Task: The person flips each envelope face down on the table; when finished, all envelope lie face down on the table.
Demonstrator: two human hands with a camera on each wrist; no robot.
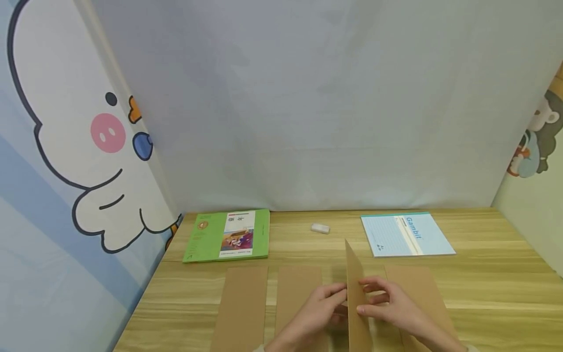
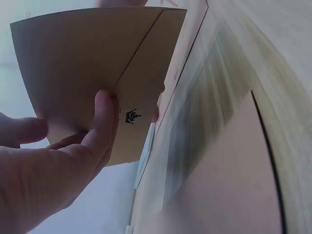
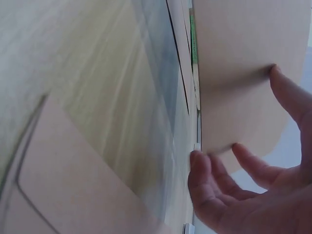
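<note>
On my feed, the left grip [image 1: 323, 308] and right grip [image 1: 391, 305], both loosely spread, have fingertips against opposite faces of the upright brown card [image 1: 353, 297], holding it between them. Two flat brown pieces [image 1: 245, 303] lie left of the card on the counter [image 1: 497, 278], another piece [image 1: 420, 293] right. Beyond the card I see a white eraser [image 1: 320, 228], a notebook [image 1: 402, 237] rightward and a green book [image 1: 236, 234] leftward.

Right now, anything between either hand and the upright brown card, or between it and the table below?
Nothing visible. The left hand touches one face of the brown card, the right hand the other. Below, bare table shows before the rightmost flat card. The spot directly under the upright card is hidden.
</note>
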